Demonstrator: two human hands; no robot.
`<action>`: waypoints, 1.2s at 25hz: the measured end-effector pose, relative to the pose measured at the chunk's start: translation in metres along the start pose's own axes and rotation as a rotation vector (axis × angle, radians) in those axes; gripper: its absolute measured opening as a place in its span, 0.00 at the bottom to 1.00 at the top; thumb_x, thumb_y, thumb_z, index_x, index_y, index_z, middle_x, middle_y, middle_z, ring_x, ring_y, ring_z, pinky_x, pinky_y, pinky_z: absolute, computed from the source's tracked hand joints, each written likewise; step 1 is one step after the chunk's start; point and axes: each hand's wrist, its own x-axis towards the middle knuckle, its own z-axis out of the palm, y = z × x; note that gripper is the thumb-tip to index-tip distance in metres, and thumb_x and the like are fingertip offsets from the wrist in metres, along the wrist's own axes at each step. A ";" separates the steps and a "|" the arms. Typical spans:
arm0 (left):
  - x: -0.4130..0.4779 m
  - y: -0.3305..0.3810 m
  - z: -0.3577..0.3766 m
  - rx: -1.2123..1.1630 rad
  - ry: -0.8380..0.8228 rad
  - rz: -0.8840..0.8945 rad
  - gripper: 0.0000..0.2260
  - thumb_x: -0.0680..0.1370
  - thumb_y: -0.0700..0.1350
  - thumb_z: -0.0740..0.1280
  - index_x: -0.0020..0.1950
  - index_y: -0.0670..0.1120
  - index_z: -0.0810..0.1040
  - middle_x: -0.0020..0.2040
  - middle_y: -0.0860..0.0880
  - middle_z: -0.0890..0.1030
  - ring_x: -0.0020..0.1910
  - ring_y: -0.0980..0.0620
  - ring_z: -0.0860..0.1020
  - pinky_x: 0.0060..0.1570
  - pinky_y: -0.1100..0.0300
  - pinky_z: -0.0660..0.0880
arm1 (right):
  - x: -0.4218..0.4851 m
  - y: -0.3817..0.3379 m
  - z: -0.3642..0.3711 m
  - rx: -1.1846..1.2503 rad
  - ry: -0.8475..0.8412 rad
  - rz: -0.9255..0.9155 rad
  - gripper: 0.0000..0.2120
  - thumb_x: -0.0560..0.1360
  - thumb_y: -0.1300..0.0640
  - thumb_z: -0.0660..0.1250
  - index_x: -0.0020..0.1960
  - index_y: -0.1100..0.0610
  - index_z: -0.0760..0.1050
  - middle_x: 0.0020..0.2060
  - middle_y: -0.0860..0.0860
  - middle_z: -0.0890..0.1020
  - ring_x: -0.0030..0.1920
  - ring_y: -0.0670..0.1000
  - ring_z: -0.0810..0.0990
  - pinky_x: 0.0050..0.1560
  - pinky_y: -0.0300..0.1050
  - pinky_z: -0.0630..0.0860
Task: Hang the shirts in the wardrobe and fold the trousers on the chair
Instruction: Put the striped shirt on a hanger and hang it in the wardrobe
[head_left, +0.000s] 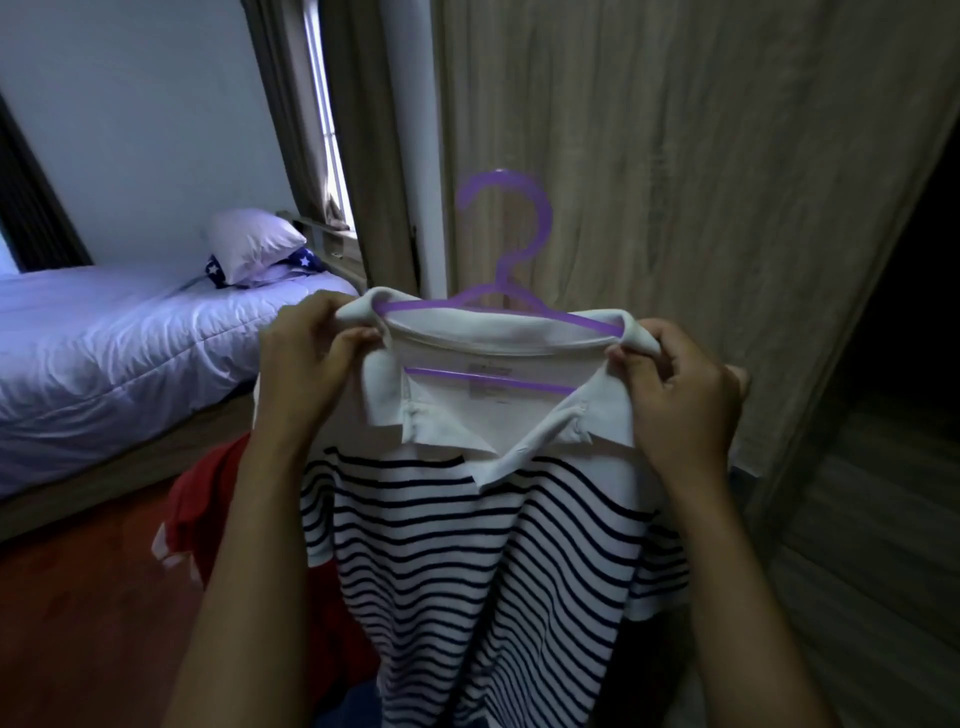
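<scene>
Both hands are raised: the left hand (306, 358) and right hand (680, 395) each pinch a collar end of one striped shirt (467, 545), already on its one purple hanger (511, 234) before the wardrobe door (675, 156). Hanging it inside seems left to do; one red garment (208, 499) waits below, and no trousers are in sight.

A bed (104, 338) with 1 white pillow (254, 241) stands on reddish floor (78, 623) by a pale wall (130, 104).
</scene>
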 end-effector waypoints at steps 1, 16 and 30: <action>0.011 0.003 0.004 -0.036 0.012 -0.002 0.07 0.71 0.49 0.67 0.47 0.48 0.78 0.44 0.48 0.82 0.46 0.49 0.77 0.49 0.54 0.73 | 0.008 -0.006 -0.008 -0.015 0.021 -0.011 0.05 0.75 0.49 0.65 0.47 0.49 0.77 0.37 0.42 0.79 0.41 0.48 0.75 0.51 0.48 0.63; 0.002 0.107 0.142 -0.467 -0.401 0.046 0.06 0.73 0.49 0.67 0.37 0.51 0.75 0.27 0.53 0.75 0.27 0.60 0.70 0.32 0.61 0.68 | 0.007 0.014 -0.204 -0.296 -0.459 0.296 0.04 0.71 0.52 0.71 0.39 0.49 0.77 0.34 0.47 0.81 0.37 0.47 0.79 0.37 0.47 0.73; -0.138 0.214 0.254 -0.632 -0.862 0.072 0.07 0.75 0.45 0.67 0.51 0.48 0.80 0.45 0.49 0.82 0.44 0.53 0.79 0.47 0.57 0.75 | -0.102 -0.001 -0.315 -0.726 -0.229 0.616 0.04 0.75 0.49 0.65 0.43 0.49 0.75 0.37 0.47 0.79 0.40 0.52 0.78 0.42 0.50 0.75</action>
